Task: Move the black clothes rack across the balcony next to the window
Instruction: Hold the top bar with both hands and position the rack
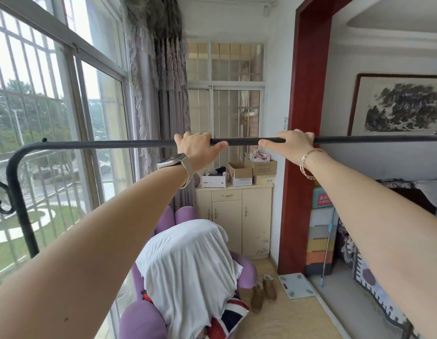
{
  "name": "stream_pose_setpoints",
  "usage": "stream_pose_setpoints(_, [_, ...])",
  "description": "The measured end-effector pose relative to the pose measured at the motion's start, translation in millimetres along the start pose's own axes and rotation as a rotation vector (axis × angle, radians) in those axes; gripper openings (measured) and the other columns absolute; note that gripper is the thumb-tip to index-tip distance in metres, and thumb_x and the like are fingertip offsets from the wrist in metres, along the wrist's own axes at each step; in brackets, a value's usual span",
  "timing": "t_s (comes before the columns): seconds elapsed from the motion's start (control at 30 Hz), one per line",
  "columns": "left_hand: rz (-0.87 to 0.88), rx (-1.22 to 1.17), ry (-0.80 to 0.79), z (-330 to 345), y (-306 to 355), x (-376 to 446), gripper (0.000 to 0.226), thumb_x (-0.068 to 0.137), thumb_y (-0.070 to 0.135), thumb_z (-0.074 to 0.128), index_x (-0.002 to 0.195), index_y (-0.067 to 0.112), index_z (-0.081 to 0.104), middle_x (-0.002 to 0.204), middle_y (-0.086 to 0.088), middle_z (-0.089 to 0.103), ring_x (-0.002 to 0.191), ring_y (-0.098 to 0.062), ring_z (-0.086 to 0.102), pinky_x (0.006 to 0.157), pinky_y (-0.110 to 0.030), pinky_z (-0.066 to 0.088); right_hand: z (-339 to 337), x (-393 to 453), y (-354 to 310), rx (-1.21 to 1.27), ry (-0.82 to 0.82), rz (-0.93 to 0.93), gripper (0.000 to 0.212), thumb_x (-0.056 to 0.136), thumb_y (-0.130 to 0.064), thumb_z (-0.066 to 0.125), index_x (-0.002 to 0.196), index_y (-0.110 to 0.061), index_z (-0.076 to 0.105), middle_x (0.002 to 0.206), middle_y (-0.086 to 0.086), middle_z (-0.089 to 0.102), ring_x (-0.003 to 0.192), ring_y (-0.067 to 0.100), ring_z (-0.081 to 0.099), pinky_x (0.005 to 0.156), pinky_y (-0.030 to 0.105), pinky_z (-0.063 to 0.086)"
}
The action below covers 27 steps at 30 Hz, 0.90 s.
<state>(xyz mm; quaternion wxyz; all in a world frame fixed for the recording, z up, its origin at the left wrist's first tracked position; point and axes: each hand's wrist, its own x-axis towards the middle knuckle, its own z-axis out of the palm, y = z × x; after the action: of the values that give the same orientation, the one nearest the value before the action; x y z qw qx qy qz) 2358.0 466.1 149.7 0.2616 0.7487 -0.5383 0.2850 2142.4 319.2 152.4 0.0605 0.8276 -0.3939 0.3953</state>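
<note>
Two bare arms reach out from the camera and up to the black clothes rack. Its long top bar runs across the balcony, and its bent end goes down beside the big window, to the left of the grip. Below the grip sits a purple chair with a white cloth over it, and past the grip stands a cream cabinet with cardboard boxes on top. The left hand is wrapped tight around the bar, and so is the right hand, a little apart from it. The bar looks hard and stiff, like metal, so it should not bend. The rack looks bare, so it may be light, but it is long and could bump the chair. Holding it near the middle, as now, should keep it level.
</note>
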Motion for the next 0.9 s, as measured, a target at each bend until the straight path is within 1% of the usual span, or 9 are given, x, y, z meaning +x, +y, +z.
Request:
stream_pose_setpoints(0.03, [0.003, 0.005, 0.006, 0.2, 2.1, 0.1, 0.056, 0.087, 0.068, 0.028, 0.076, 0.020, 0.056, 0.079, 0.003, 0.056, 0.090, -0.027, 0.048, 0.094, -0.046, 0.026, -0.5, -0.6, 2.1, 0.006, 0.008, -0.002, 0.081, 0.073, -0.086, 0.034, 0.087, -0.017, 0.074, 0.063, -0.005, 0.055, 0.066, 0.006, 0.037, 0.071, 0.036, 0.018])
stream_pose_setpoints(0.13, [-0.007, 0.009, 0.006, 0.4, 3.5, -0.2, 0.055, 0.087, 0.068, 0.029, 0.075, 0.021, 0.054, 0.078, 0.004, 0.055, 0.090, -0.027, 0.048, 0.094, -0.047, 0.027, 1.1, -0.3, 3.5, 0.006, 0.030, -0.016, 0.077, 0.072, -0.087, 0.032, 0.071, -0.018, 0.068, 0.058, -0.006, 0.052, 0.066, 0.008, 0.040, 0.070, 0.035, 0.018])
stream_pose_setpoints(0.23, [-0.025, 0.027, -0.012, 0.3, 0.2, 0.6, 0.057, 0.087, 0.068, 0.028, 0.084, 0.020, 0.060, 0.085, 0.003, 0.059, 0.094, -0.028, 0.049, 0.097, -0.048, 0.027, 2.7, 2.1, -1.0, -0.014, 0.029, -0.029, 0.071, 0.069, -0.089, 0.027, 0.056, -0.023, 0.050, 0.055, -0.007, 0.049, 0.063, 0.009, 0.041, 0.069, 0.036, 0.016])
stream_pose_setpoints(0.3, [-0.037, 0.038, -0.015, -0.2, -3.2, 1.7, 0.060, 0.087, 0.068, 0.027, 0.090, 0.021, 0.063, 0.088, 0.003, 0.061, 0.095, -0.028, 0.050, 0.097, -0.048, 0.027, 5.4, 5.5, -3.0, -0.016, 0.028, -0.042, 0.067, 0.071, -0.088, 0.030, 0.052, -0.025, 0.042, 0.051, -0.009, 0.047, 0.060, 0.007, 0.041, 0.069, 0.036, 0.017])
stream_pose_setpoints(0.37, [-0.046, 0.044, -0.025, -0.6, -6.4, 3.9, 0.060, 0.087, 0.069, 0.027, 0.091, 0.021, 0.064, 0.088, 0.002, 0.061, 0.096, -0.028, 0.050, 0.096, -0.048, 0.026, 9.6, 9.5, -4.6, -0.026, 0.028, -0.048, 0.066, 0.072, -0.086, 0.032, 0.051, -0.025, 0.040, 0.050, -0.008, 0.047, 0.059, 0.007, 0.042, 0.069, 0.036, 0.018])
stream_pose_setpoints(0.47, [-0.060, 0.053, -0.045, -0.2, -8.0, 7.9, 0.059, 0.088, 0.068, 0.028, 0.089, 0.020, 0.063, 0.085, 0.002, 0.060, 0.096, -0.028, 0.050, 0.095, -0.047, 0.026, 16.2, 16.5, -5.7, -0.039, 0.031, -0.052, 0.067, 0.072, -0.087, 0.032, 0.052, -0.024, 0.043, 0.051, -0.007, 0.050, 0.060, 0.008, 0.044, 0.070, 0.037, 0.018])
stream_pose_setpoints(0.67, [-0.067, 0.055, -0.032, 5.7, -6.9, 11.6, 0.056, 0.088, 0.066, 0.028, 0.083, 0.019, 0.059, 0.083, 0.002, 0.058, 0.092, -0.027, 0.049, 0.094, -0.047, 0.026, 23.9, 24.0, 0.6, -0.030, 0.043, -0.062, 0.067, 0.073, -0.086, 0.033, 0.052, -0.024, 0.043, 0.052, -0.007, 0.049, 0.061, 0.011, 0.045, 0.068, 0.036, 0.018])
stream_pose_setpoints(0.77, [-0.067, 0.057, -0.025, 7.3, -10.8, 13.8, 0.055, 0.088, 0.066, 0.028, 0.082, 0.020, 0.057, 0.083, 0.002, 0.058, 0.092, -0.027, 0.049, 0.096, -0.047, 0.028, 27.9, 27.9, -2.1, -0.014, 0.041, -0.062, 0.067, 0.071, -0.087, 0.031, 0.052, -0.025, 0.045, 0.050, -0.009, 0.049, 0.059, 0.009, 0.044, 0.067, 0.035, 0.016])
stream_pose_setpoints(0.9, [-0.071, 0.058, -0.038, 10.9, -14.1, 18.0, 0.055, 0.087, 0.068, 0.027, 0.082, 0.022, 0.056, 0.083, 0.002, 0.059, 0.090, -0.026, 0.046, 0.095, -0.048, 0.026, 30.1, 30.1, -2.8, -0.011, 0.039, -0.067, 0.066, 0.074, -0.085, 0.034, 0.051, -0.024, 0.044, 0.048, -0.010, 0.048, 0.058, 0.005, 0.040, 0.067, 0.035, 0.016])
